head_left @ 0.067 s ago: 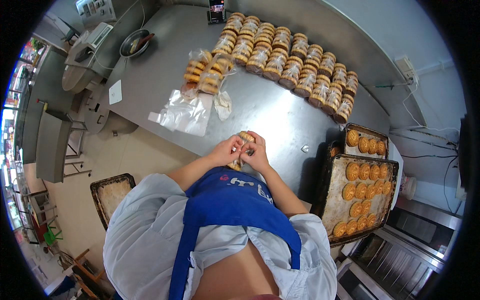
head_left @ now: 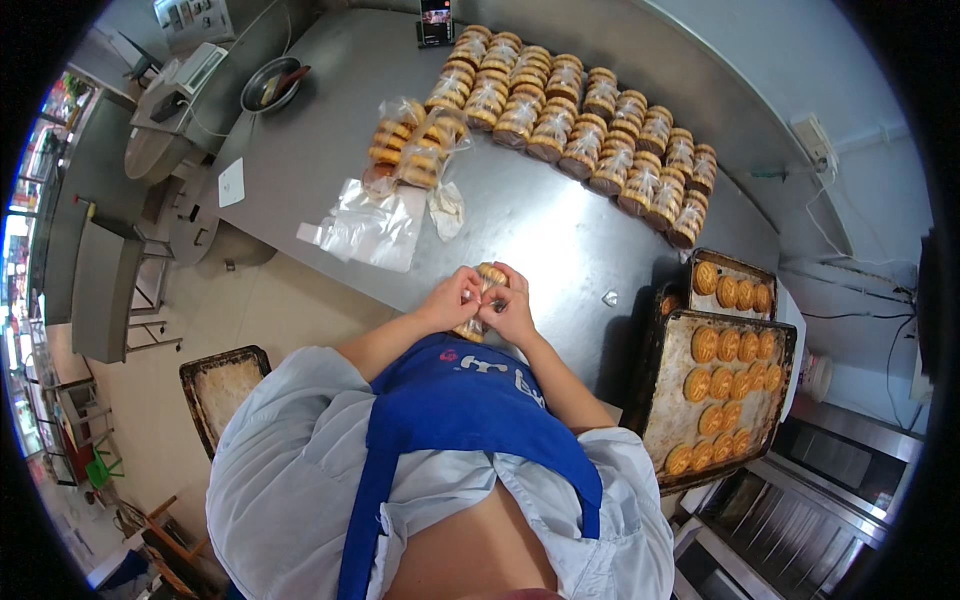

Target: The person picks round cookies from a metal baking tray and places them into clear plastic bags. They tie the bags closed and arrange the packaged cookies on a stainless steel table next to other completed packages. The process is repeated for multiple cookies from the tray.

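Note:
A clear plastic bag of stacked mooncakes [head_left: 470,329] lies at the table's near edge, against my blue apron. My left hand [head_left: 448,301] and my right hand [head_left: 513,309] meet over its middle. The fingers of both are pinched together, apparently on the bag's gathered plastic; the exact grip is hidden between them. Golden mooncake edges show beyond and below the fingers. Farther left lie two looser bags of mooncakes [head_left: 424,160], a pile of flat clear plastic bags [head_left: 372,228] and a crumpled whitish piece [head_left: 446,211].
Several rows of bagged mooncakes [head_left: 553,128] line the back of the steel table [head_left: 345,110]. Dark baking trays [head_left: 655,412] with loose mooncakes stand at the right. A metal bowl [head_left: 262,92] and a phone [head_left: 435,22] are at the far side. Another tray [head_left: 222,393] is low at left.

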`<state>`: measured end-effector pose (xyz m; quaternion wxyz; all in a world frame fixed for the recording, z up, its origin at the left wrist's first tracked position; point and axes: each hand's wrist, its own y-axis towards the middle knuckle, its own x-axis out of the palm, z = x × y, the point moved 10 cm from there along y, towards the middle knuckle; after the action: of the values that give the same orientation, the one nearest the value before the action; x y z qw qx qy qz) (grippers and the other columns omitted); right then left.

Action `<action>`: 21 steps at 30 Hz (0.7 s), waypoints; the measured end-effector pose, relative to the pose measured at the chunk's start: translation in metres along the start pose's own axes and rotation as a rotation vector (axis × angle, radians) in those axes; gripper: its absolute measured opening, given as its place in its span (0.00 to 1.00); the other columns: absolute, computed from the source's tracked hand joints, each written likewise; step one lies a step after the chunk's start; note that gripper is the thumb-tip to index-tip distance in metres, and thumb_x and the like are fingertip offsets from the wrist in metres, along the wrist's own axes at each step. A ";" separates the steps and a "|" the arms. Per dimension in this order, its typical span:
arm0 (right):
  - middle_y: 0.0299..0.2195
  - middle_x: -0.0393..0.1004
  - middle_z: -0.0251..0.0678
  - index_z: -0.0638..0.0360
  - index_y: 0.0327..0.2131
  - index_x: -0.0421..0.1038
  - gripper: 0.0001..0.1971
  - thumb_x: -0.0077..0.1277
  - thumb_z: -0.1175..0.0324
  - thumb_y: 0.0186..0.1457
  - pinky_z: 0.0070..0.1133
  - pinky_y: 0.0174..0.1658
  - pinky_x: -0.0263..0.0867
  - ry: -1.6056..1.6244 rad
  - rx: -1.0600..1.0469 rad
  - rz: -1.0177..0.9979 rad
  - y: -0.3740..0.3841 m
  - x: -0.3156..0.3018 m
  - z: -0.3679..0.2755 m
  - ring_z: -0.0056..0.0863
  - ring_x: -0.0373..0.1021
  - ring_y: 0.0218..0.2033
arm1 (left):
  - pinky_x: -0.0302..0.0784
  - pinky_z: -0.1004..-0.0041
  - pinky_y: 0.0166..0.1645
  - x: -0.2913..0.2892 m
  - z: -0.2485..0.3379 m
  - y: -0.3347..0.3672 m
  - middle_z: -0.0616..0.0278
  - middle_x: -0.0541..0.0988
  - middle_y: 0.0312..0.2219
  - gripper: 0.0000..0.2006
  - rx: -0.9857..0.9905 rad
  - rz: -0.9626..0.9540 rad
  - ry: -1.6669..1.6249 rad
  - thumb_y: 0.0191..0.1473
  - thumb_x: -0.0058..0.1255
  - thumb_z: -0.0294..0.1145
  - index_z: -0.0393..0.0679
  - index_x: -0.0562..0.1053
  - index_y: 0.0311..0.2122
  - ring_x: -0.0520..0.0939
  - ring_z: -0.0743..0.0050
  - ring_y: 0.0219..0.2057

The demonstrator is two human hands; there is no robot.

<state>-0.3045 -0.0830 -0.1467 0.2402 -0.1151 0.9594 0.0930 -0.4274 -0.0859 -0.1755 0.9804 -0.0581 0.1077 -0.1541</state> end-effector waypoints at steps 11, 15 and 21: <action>0.55 0.64 0.42 0.52 0.25 0.80 0.07 0.58 0.67 0.36 0.34 0.59 0.55 0.116 0.145 -0.024 0.005 -0.006 0.035 0.46 0.57 0.55 | 0.74 0.67 0.34 -0.004 0.054 -0.014 0.58 0.76 0.28 0.04 0.304 0.228 0.413 0.44 0.56 0.25 0.43 0.75 0.28 0.78 0.57 0.28; 0.55 0.64 0.39 0.50 0.24 0.81 0.07 0.58 0.66 0.36 0.34 0.59 0.55 -0.007 0.051 -0.064 0.007 -0.008 0.022 0.45 0.56 0.56 | 0.75 0.68 0.33 -0.001 0.037 -0.011 0.57 0.77 0.29 0.06 0.232 0.170 0.359 0.45 0.57 0.26 0.43 0.75 0.31 0.79 0.59 0.28; 0.53 0.67 0.36 0.51 0.20 0.78 0.04 0.59 0.66 0.35 0.36 0.59 0.51 -0.207 -0.030 -0.067 0.010 -0.019 -0.004 0.43 0.57 0.56 | 0.75 0.69 0.32 -0.001 0.043 -0.006 0.57 0.77 0.24 0.07 0.133 0.106 0.253 0.45 0.58 0.27 0.43 0.76 0.33 0.79 0.62 0.27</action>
<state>-0.2924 -0.0712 -0.1323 0.3391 -0.1406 0.9236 0.1108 -0.4206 -0.0872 -0.1331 0.9674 0.0327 0.2230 -0.1150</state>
